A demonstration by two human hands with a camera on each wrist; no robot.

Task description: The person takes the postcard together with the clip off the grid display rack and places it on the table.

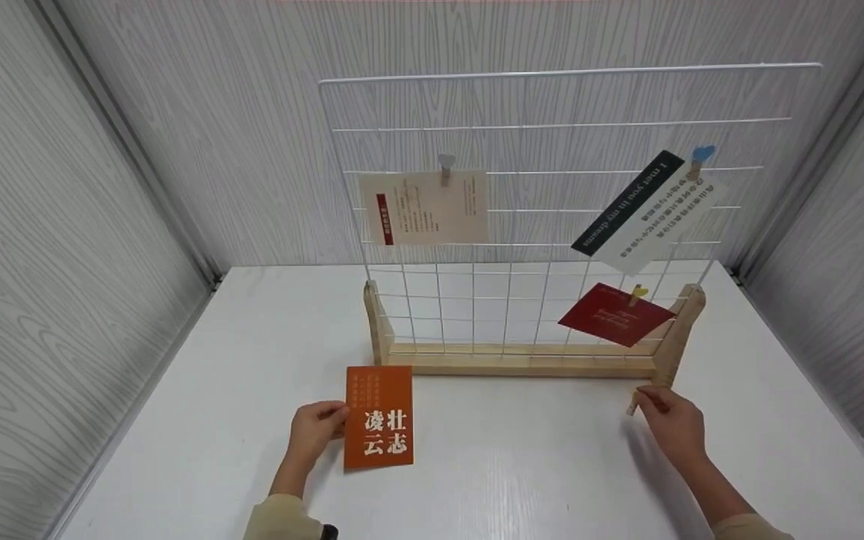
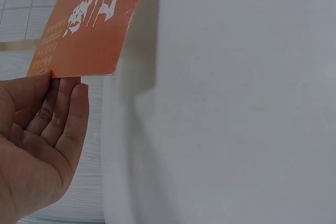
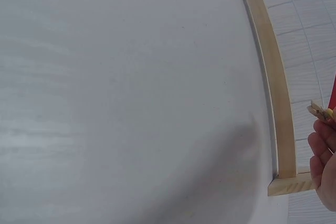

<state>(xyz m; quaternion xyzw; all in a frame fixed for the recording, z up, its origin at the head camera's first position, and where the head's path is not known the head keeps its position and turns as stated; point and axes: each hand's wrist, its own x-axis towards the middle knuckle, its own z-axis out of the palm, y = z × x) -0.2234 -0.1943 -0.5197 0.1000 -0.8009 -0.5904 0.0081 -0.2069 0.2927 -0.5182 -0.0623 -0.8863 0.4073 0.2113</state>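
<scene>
My left hand [image 1: 316, 431] pinches an orange card [image 1: 379, 418] with white characters by its left edge, between thumb and fingers. In the left wrist view the same card [image 2: 89, 30] stands tilted above the white table. Over the table at the right, my right hand [image 1: 676, 424] pinches a small wooden clothespin [image 1: 632, 406], near the right foot of the rack. The right wrist view shows that clothespin [image 3: 318, 110] at the fingertips, with part of the hand cut off by the frame edge.
A white wire grid rack [image 1: 507, 307] stands on a wooden base [image 1: 522, 366]. Clipped to it are a cream card [image 1: 424, 210], a black-and-white card [image 1: 646, 214] and a red card [image 1: 612, 319]. Grey wood-grain panels [image 1: 252, 150] enclose the white table [image 1: 507, 465].
</scene>
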